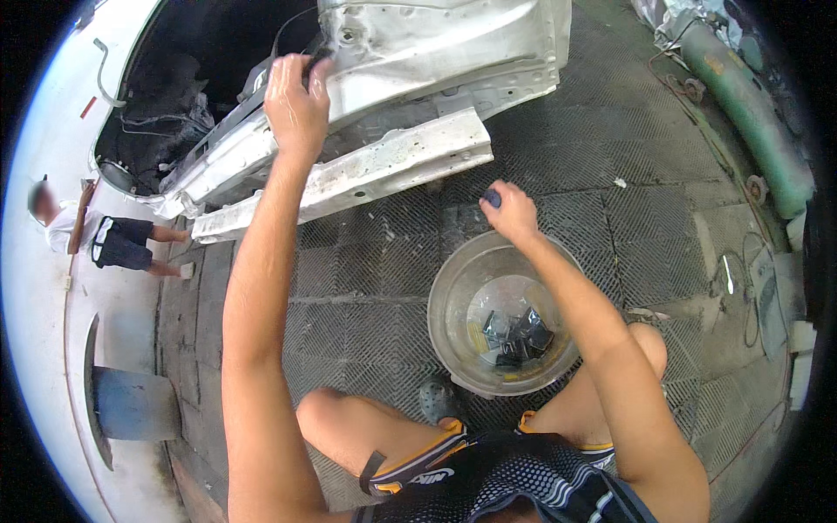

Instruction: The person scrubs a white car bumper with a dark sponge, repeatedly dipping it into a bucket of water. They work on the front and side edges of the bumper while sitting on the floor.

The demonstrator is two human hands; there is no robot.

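The left hand (296, 103) is pinching a dark pad (319, 60) against the white car body (436, 52); the right hand (513, 213) is pinching a dark block (493, 199) near the far rim of the bucket (445, 318), which is standing close, presumably for easy reach.

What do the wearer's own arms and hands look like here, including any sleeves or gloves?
The left arm and right arm are bare, with no sleeve, watch or band showing. The left hand and right hand are ungloved; the left one looks wet, with shiny streaks. The black top has a white dotted pattern.
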